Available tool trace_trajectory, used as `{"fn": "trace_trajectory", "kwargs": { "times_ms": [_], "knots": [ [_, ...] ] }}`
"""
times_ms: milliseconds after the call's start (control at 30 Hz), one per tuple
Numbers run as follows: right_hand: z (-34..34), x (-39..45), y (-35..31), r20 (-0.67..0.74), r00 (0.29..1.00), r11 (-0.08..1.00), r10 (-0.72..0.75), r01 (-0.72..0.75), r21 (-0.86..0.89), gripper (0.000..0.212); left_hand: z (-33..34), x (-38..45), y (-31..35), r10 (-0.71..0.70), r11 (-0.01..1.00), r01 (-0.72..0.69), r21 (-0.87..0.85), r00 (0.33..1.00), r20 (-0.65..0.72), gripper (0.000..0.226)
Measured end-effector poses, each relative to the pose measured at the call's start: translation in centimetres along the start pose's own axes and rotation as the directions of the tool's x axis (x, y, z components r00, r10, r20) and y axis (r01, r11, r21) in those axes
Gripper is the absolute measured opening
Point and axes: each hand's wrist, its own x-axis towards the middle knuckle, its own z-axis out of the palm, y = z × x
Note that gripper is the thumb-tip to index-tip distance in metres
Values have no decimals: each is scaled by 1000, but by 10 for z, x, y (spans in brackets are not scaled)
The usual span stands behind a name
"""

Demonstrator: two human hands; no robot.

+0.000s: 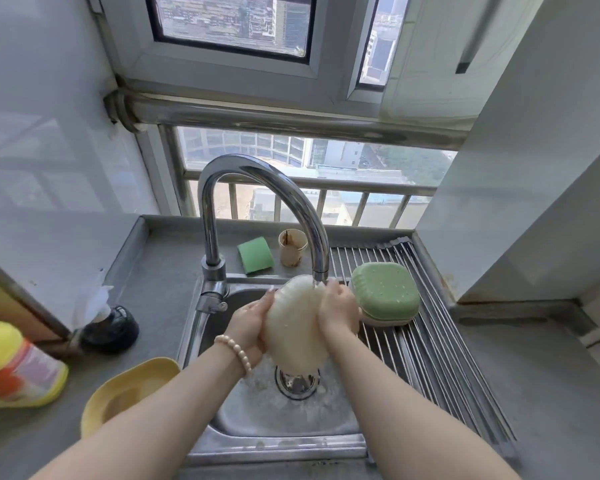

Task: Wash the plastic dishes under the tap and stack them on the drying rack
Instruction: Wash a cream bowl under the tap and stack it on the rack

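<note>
A cream plastic dish [295, 327] stands on edge over the steel sink [278, 441], directly under the tap spout [321, 268] with water running onto its top. My left hand [248, 322] grips its left rim. My right hand [340, 313] holds its right side, fingers curled round the edge. A green plastic dish [385, 289] lies upside down on another pale dish on the metal drying rack [440, 358] right of the sink. A yellow plastic bowl [125, 393] sits on the counter left of the sink.
A green sponge [255, 254] and a stained small cup [292, 251] stand behind the sink. A black object [113, 329] and a yellow-orange bottle [14, 368] are on the left counter. Walls close in on both sides; a window is ahead.
</note>
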Motion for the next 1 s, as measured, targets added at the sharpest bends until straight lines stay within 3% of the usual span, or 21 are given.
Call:
{"fn": "trace_trajectory", "kwargs": {
  "times_ms": [67,167,267,367,400,433,500,567,667,733,833,933,1000],
  "knots": [
    [12,-11,4,-33,953,929,-300,284,-237,55,5,4,0,2,999,-6,-46,996,-93,27],
    [26,-31,14,129,767,641,-628,604,-473,63,5,15,5,-32,998,22,-65,988,-149,22],
    [27,-31,26,365,637,441,-679,751,-491,66,-10,31,3,-65,998,67,0,974,-218,27],
    [2,-11,35,557,525,327,-644,847,-419,85,-23,48,3,-163,977,185,102,967,-194,59],
    [-5,-6,38,558,530,356,-639,846,-397,87,-21,48,5,-208,967,229,108,962,-176,58],
    [-11,-2,40,533,580,451,-616,814,-365,87,-16,43,9,-248,956,268,123,956,-157,49],
    [-19,4,37,448,759,736,-473,620,-272,83,-3,31,12,-287,942,301,147,952,-109,34],
    [-25,11,32,426,856,907,-293,390,-160,68,5,32,9,-294,942,304,142,952,-83,31],
    [-29,22,30,390,903,971,-179,225,-76,44,9,40,2,-163,983,173,60,976,-145,26],
    [-28,27,30,346,932,994,-111,111,21,38,15,44,-8,13,975,37,218,975,-222,26],
    [-22,31,36,274,959,997,-69,60,42,40,25,29,-25,232,837,-105,538,957,-173,34],
    [-19,28,40,188,981,993,-46,25,113,34,26,18,-37,307,675,-125,728,944,-123,53],
    [-21,29,41,134,989,988,-57,37,151,26,27,17,-40,312,631,-104,769,941,-129,54]
  ]
}}
